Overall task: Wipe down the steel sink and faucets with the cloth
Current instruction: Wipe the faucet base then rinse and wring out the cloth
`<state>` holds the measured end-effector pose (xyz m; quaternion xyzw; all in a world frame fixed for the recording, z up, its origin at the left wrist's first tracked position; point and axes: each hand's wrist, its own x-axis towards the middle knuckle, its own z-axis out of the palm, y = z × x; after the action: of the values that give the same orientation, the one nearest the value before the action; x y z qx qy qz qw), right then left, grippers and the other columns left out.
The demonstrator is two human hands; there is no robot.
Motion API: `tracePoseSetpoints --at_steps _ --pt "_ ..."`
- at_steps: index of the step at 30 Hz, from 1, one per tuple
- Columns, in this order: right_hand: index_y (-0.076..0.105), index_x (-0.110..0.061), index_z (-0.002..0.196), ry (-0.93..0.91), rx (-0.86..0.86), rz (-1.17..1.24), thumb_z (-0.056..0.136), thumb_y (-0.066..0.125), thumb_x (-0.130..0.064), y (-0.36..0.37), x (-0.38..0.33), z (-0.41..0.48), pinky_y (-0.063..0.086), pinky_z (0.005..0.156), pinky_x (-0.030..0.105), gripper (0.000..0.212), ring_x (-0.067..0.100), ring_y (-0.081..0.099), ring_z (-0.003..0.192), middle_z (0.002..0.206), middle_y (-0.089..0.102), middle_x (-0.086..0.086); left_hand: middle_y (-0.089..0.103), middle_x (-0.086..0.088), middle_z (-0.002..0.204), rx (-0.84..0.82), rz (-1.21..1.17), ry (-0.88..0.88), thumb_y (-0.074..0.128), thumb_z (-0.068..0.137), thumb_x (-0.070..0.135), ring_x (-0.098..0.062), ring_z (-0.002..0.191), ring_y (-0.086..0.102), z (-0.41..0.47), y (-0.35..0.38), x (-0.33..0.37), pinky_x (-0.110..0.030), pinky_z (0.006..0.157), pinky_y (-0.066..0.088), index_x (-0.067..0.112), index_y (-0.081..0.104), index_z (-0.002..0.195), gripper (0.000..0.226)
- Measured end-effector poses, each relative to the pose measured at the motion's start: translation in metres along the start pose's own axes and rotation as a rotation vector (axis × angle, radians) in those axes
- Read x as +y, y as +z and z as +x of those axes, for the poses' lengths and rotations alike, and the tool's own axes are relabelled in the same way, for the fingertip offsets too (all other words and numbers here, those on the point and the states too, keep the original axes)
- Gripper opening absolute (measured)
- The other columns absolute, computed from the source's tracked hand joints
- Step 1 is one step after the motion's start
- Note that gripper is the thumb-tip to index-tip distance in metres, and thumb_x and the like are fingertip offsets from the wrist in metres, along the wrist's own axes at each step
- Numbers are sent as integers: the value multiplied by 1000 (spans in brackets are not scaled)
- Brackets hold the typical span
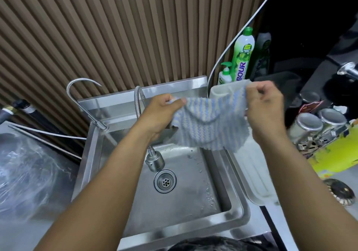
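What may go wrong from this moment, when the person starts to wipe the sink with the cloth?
The cloth is held only at its upper edge by the left hand and right hand; a slipping grip may drop it into the wet sink. The dish soap bottle and steel jars stand close to the right hand; a wide wipe might knock them over.

Single head-worn wide-angle view: looks forward and steeply down from above onto sink (238,210), close range, both forearms entering from bottom edge, slatted wall (116,28) at top.
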<state>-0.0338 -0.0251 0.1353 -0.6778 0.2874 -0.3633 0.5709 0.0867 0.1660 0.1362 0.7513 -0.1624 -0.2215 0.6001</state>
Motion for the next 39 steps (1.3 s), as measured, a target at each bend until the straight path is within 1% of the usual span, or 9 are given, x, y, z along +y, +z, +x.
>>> tracePoseSetpoints --at_steps 3,11,15,17,20,23,31,35,39 --pt "66 -27 87 -30 -253 2 91 57 -31 19 -4 -30 57 75 58 10 32 67 74 75 69 9 61 2 58 -94 -46 36 62 96 15 -10 53 54 -1 40 7 -26 58 45 14 60 75 21" --pt "68 -18 121 139 -590 266 102 40 -9 3 -25 -32 57 93 33 35 9 68 111 116 75 -4 65 -6 87 -175 -83 168 76 82 12 -18 79 61 -3 46 11 -33 71 51 16 69 93 13" --pt "64 -15 118 109 -391 267 95 45 5 -15 -12 -21 60 81 32 36 20 74 96 109 74 5 62 -6 77 -227 -94 167 65 86 -2 -20 72 57 -2 55 20 -32 66 45 17 69 80 19" --pt "62 -22 120 155 -293 203 87 60 -9 -28 11 -12 57 85 36 36 17 69 103 117 69 4 61 -4 75 -295 -98 171 58 88 -5 -15 68 55 -5 61 27 -24 59 43 17 67 79 26" --pt "66 -28 120 371 -549 75 66 77 -48 -53 44 -6 46 102 40 59 12 60 121 128 66 -3 65 -4 84 -420 -130 165 56 93 -3 -15 78 60 -7 72 29 -23 67 49 19 67 84 26" --pt "76 -16 102 445 -801 61 86 72 -41 -69 57 -8 43 101 38 30 15 67 106 112 74 3 67 -14 101 -486 -132 125 54 99 9 -26 96 61 -6 83 20 -41 87 46 18 65 98 14" --pt "68 -25 121 609 -454 169 104 44 -45 -75 59 -6 53 87 42 35 21 72 104 110 76 -1 72 -4 101 -256 -237 -139 56 102 24 -16 87 69 -1 112 -13 -33 79 50 19 60 107 9" --pt "56 -10 130 758 -481 429 99 54 -16 -81 60 -12 53 83 39 31 29 68 105 121 68 15 74 -4 102 -301 -537 -272 71 81 4 -22 88 70 -5 121 -39 -41 76 55 26 47 131 59" --pt "41 -32 138 713 -524 415 89 56 13 -99 67 -6 56 80 42 69 32 70 106 122 69 19 68 3 118 -358 -414 -278 66 81 -15 -11 93 72 -12 129 -54 -22 62 57 42 39 138 85"
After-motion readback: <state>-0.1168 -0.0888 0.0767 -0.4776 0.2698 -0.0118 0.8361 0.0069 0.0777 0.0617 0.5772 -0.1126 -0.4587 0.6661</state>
